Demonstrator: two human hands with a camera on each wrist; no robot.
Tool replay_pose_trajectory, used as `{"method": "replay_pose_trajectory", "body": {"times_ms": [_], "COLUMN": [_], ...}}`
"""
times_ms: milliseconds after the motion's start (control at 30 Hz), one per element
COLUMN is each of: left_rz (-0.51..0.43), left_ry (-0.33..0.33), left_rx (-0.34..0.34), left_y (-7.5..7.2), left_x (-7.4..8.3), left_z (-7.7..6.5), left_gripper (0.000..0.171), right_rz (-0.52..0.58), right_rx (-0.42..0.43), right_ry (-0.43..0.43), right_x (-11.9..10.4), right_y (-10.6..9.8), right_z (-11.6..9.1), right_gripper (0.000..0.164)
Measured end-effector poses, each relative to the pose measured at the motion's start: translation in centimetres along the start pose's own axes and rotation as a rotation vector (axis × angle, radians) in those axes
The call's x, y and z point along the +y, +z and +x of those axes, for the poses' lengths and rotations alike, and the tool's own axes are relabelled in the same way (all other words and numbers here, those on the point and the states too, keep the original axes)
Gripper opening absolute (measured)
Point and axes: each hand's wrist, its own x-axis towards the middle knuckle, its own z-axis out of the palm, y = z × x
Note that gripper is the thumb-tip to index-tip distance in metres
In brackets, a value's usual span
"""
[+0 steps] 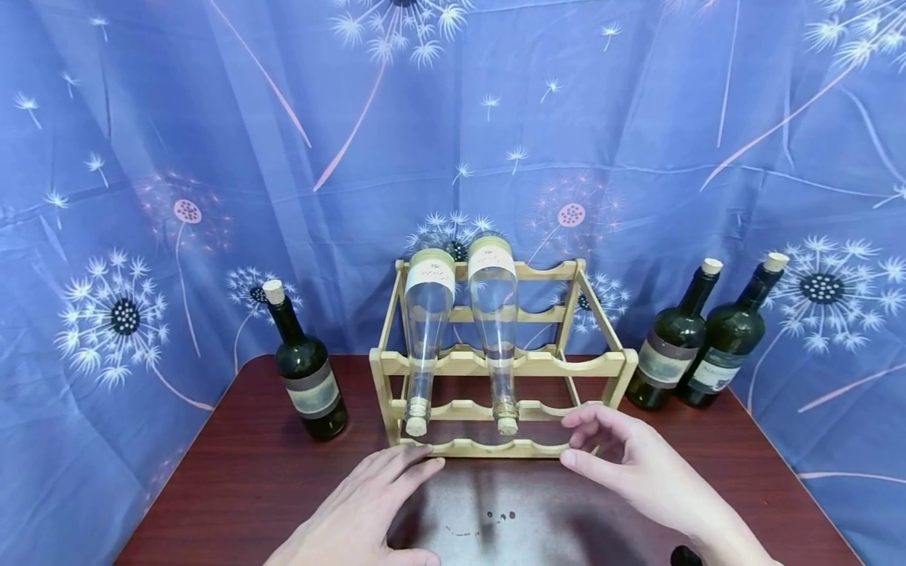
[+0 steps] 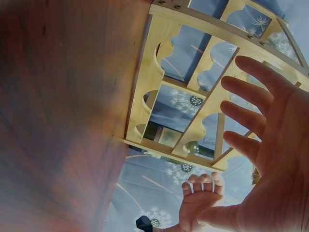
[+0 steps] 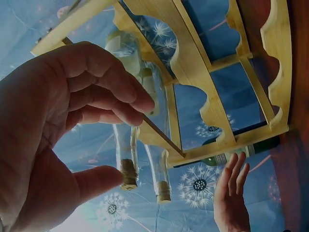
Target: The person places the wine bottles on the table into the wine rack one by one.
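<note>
A wooden wine rack (image 1: pixel 495 448) stands on the table with two clear corked bottles lying in its top tier, corks toward me. The left clear bottle (image 1: pixel 428 330) and the other clear bottle (image 1: pixel 495 322) sit side by side in the left and middle-left cradles. My left hand (image 1: pixel 375 503) is in front of the rack's lower left, fingers spread and holding nothing. Near the rack's lower right, my right hand (image 1: pixel 630 464) has its fingers loosely bent, with a gap between thumb and fingertips. In the right wrist view that hand (image 3: pixel 82 121) holds nothing.
One dark green corked bottle (image 1: pixel 308 369) stands left of the rack. Two more, a dark bottle (image 1: pixel 668 346) and its neighbour (image 1: pixel 732 338), stand close together on the right. A blue dandelion-print cloth (image 1: pixel 453 118) hangs behind the reddish-brown table (image 1: pixel 212 487).
</note>
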Motion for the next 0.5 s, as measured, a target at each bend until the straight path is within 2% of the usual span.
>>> {"method": "replay_pose_trajectory", "body": {"times_ms": [67,300,500], "left_rz": [0.0,0.026,0.028], "left_ry": [-0.005,0.043,0.039], "left_rx": [-0.004,0.039,0.039], "left_y": [0.0,0.0,0.0], "left_x": [0.0,0.1,0.1], "left_z": [0.0,0.0,-0.1], "left_gripper": [0.09,0.091,0.09], "right_rz": [-0.02,-0.099,-0.191], "right_rx": [0.009,0.03,0.036], "right_ry": [-0.023,-0.036,-0.037], "right_x": [0.2,0.7,1.1], "right_y": [-0.2,-0.9,-1.3], "right_z": [-0.1,-0.4,-0.6], "right_gripper": [0.031,0.037,0.037]}}
